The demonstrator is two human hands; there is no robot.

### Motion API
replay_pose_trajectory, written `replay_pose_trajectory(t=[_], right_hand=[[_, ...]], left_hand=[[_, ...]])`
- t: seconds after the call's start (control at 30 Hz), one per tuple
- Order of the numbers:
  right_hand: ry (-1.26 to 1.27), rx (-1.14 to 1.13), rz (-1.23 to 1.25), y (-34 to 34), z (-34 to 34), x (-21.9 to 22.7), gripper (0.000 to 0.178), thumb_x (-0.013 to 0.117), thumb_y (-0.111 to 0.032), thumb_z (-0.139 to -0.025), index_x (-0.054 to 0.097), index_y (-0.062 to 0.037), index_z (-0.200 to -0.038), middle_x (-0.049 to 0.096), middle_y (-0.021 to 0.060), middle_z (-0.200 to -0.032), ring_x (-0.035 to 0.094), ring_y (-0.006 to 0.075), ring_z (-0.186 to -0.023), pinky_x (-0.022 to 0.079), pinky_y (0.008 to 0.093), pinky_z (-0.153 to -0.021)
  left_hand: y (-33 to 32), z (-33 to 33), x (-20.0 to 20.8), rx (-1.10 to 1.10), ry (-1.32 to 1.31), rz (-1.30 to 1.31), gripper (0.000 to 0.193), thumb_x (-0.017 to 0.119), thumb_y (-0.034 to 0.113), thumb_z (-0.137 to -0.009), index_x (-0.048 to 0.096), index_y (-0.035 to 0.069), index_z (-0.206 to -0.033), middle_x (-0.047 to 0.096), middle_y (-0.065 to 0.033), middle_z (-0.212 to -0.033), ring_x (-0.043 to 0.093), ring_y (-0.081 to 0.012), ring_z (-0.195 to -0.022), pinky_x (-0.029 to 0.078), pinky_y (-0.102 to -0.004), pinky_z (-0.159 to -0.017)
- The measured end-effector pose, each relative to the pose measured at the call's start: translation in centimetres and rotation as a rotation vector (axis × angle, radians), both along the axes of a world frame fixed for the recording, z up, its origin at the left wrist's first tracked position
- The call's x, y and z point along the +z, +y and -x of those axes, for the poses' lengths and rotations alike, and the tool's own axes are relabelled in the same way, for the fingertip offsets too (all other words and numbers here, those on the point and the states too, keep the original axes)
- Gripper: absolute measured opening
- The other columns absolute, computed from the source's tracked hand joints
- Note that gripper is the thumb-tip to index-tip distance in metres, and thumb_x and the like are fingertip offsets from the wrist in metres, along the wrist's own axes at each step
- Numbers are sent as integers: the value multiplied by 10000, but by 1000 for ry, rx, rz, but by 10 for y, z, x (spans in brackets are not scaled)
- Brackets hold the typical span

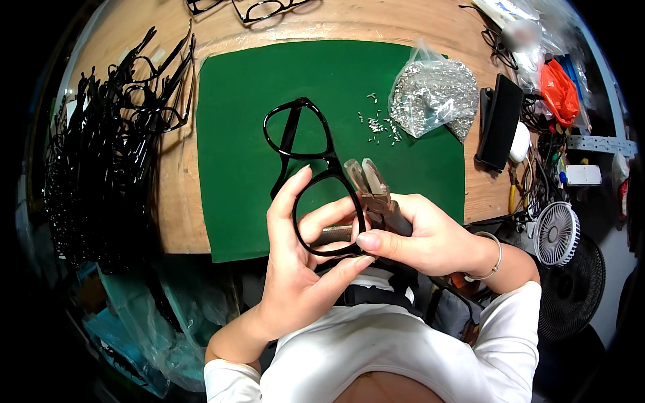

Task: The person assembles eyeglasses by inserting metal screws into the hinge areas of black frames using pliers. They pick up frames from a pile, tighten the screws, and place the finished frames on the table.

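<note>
Black frame [310,176], over the green mat [228,168], pinched at its lower rim by left hand [295,269] for steadiness; right hand [420,238] grips pliers [371,188] at the hinge corner, screws [379,124] near.

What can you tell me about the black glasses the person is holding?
The black glasses frame looks like glossy plastic, with two big rounded rims and no lenses that can be seen. It is held above the green mat, turned so one rim points away and the other sits near the body. The left hand pinches the near rim. The right hand touches that rim too, while holding pliers beside it. A temple arm shows through the far rim.
</note>
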State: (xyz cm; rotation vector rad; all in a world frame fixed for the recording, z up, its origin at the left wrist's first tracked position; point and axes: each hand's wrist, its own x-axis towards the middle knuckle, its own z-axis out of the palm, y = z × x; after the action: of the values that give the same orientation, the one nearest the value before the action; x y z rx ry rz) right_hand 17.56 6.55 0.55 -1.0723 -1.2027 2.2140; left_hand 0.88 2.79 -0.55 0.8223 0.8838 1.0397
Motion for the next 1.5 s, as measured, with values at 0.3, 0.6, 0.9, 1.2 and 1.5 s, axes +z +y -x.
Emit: replay_pose_trajectory(t=[0.3,0.6,0.9,1.2,1.5], right_hand=[[-82,-31,-106,-3,2,2,169,529,-174,-866,501,-12,-830,484,-13,-729,417,50,-682,382,214,-616],[-126,-8,-118,-4,-8,4,168,551,-179,-851,515,-15,-863,502,-11,-723,436,51,-668,391,218,-607],[-296,622,-196,11,-15,23,374,469,-309,-875,503,36,-1014,573,203,-729,572,318,-658,445,379,-609],[-560,604,-430,1,-13,9,318,566,-276,-819,563,40,-858,539,180,-542,563,349,-534,456,395,-538],[-691,317,-788,28,-38,-24,357,589,-228,-797,504,37,-1020,507,178,-1024,558,338,-830,458,360,-728]], left_hand=[[-1,0,-5,-40,199,-133,858,585,-118,-717,20,74,-1333,473,-185,-1161,546,-233,-1005,493,-315,-824],[-1,9,0,13,7,42,901,626,-97,-700,17,82,-1339,477,-217,-1178,576,-228,-948,518,-294,-758],[2,20,-1,-126,0,-51,855,553,-132,-740,-33,72,-1329,417,-249,-1236,545,-259,-1033,472,-322,-843],[-2,4,-1,42,23,106,918,653,-91,-674,34,49,-1337,474,-243,-1182,609,-259,-880,529,-312,-726],[9,13,-4,-89,22,56,834,527,-157,-738,-8,89,-1330,395,-229,-1255,582,-243,-953,488,-312,-818]])
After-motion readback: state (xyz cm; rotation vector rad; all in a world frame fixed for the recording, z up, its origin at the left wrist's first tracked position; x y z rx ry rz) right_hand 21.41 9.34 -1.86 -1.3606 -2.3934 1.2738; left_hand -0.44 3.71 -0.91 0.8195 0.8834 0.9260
